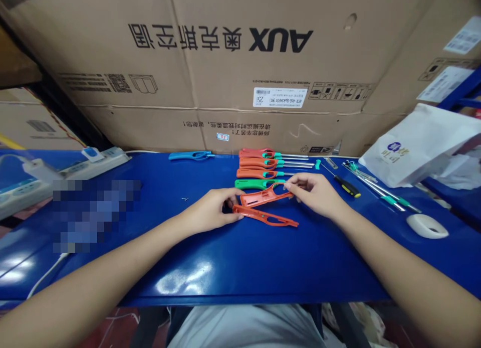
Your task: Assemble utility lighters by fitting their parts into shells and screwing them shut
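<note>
Two orange lighter casing halves lie between my hands, low over the blue table. My left hand [215,210] pinches the left end of the nearer half [267,218], a slim shell with an open trigger loop. Its fingers also come close to the left end of the farther half [259,197], whose hollow inside faces up. My right hand [317,191] is closed on the right end of that farther half, by its loop. Just beyond them lies a green lighter [255,184], with several orange lighters [257,163] with metal tubes lined up behind it.
A blue lighter handle [190,156] lies at the back. To the right are a screwdriver [346,186], loose metal tubes [379,188], a white oval object [427,226] and a white paper bag [417,142]. Power strips [71,175] lie left. A large cardboard box [221,77] stands behind.
</note>
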### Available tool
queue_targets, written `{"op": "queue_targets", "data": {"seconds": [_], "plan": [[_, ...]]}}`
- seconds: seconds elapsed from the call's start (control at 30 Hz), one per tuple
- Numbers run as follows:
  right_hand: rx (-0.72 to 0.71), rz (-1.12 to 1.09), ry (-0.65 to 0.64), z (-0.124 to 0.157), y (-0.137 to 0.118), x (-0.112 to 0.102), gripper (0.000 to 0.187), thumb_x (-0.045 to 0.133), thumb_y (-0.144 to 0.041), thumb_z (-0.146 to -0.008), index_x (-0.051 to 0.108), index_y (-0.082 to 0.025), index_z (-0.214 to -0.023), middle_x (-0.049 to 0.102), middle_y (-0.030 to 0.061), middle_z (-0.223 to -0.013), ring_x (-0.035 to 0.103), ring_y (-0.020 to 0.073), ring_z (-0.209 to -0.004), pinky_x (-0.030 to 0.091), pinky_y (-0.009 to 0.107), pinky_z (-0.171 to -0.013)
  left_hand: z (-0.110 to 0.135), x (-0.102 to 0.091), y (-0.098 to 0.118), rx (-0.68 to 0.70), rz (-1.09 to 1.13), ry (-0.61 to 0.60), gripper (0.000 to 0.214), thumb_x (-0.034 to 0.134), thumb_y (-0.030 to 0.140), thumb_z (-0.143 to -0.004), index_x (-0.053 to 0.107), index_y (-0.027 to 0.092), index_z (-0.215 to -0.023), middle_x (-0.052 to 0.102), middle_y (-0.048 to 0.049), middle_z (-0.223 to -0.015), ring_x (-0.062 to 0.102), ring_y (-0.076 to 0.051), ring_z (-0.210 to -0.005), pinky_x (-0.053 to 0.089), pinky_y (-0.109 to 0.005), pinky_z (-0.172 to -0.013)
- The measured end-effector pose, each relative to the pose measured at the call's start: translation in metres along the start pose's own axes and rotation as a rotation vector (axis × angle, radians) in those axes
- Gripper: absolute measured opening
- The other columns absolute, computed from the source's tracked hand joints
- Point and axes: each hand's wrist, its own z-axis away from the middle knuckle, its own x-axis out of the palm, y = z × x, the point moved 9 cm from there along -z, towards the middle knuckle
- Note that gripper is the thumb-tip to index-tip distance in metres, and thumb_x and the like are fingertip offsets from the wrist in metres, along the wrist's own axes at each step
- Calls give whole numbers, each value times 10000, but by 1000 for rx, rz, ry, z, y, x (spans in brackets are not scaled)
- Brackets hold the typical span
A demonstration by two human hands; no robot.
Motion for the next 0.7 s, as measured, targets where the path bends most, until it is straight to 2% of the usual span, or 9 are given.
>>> {"op": "queue_targets", "data": {"seconds": [0.1, 0.2, 0.3, 0.4, 0.5, 0.6, 0.7], "plan": [[79, -118, 49, -1, 4, -10, 462, 749, -633, -720, 629, -188, -749, 666, 30, -638, 512, 114, -487, 421, 274, -522, 0, -1, 1, 27, 18, 27, 387, 710, 234, -776, 679, 190, -1159, 707, -36, -921, 661, -167, -778, 509, -272, -695], [109, -228, 41, 0, 4, -11, 481, 791, -617, -689, 661, -178, -835, 680, 28, -644, 515, 107, -475, 419, 272, -509, 1, -3, 10, 106, 16, 45, 331, 699, 247, -805, 707, 201, -1133, 708, -60, -990, 660, -175, -830, 511, -281, -727], [140, -350, -27, 2, 4, -4, 517, 822, -589, -670, 661, -165, -919, 686, 23, -656, 528, 105, -479, 423, 267, -504, 1, 0, 18, 139, 21, 13, 167, 652, 327, -892, 751, 198, -933, 698, -60, -926, 648, -169, -818, 495, -277, -714], [161, -421, -111, 5, 2, 6, 489, 815, -554, -693, 638, -167, -935, 696, 20, -690, 537, 95, -484, 433, 258, -501, 0, -1, 14, 89, -2, 39, 285, 630, 406, -918, 707, 180, -764, 662, -40, -822, 596, -143, -694, 457, -266, -629], [174, -337, -229, 9, -2, 17, 391, 799, -473, -718, 640, -171, -908, 683, 2, -686, 539, 87, -487, 444, 243, -501, -1, -3, 7, 48, -27, 89, 268, 651, 395, -889, 672, 177, -734, 646, -23, -766, 575, -138, -655, 436, -257, -595], [178, -169, -409, 19, -3, 31, 259, 742, -377, -754, 635, -172, -869, 638, -24, -624, 538, 91, -486, 441, 226, -489, -1, -4, 2, 38, -82, 114, 314, 665, 369, -871, 587, 175, -636, 593, 0, -675, 548, -125, -612, 400, -250, -567], [76, 25, -512, 29, -10, 37, 106, 678, -251, -764, 640, -173, -825, 627, -29, -638, 542, 92, -523, 429, 214, -505, 0, -6, 3, 62, -124, 132, 302, 679, 355, -867, 572, 178, -647, 590, 2, -700, 545, -123, -618, 410, -255, -581]]}}
